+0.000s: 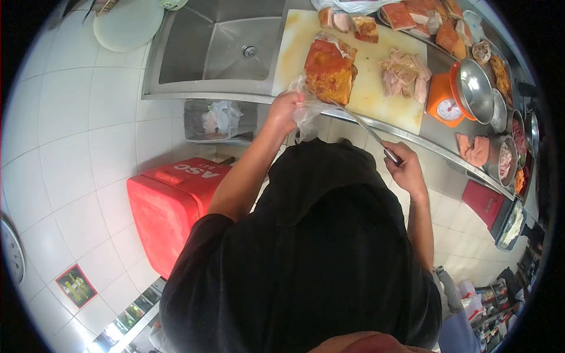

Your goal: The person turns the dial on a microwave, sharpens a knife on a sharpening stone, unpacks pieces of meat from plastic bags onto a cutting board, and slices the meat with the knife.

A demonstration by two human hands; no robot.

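A large browned slab of meat (331, 67) lies on the pale cutting board (379, 109), near its front edge. My left hand (286, 110) is closed on a clear plastic bag (307, 115) that hangs at the slab's lower left corner. In my right hand (405, 165) is the dark handle of a long knife (368, 129). Its blade points up and left, with the tip by the slab's lower edge. Sliced pale meat (405, 73) is heaped on the board to the right. Smaller pieces of meat (365, 28) lie behind the slab.
A steel sink (244, 50) is left of the board. An orange scale (445, 103) with a steel bowl (475, 91) stands to the right, near more meat and bowls. Below the counter at left is a red box (168, 206).
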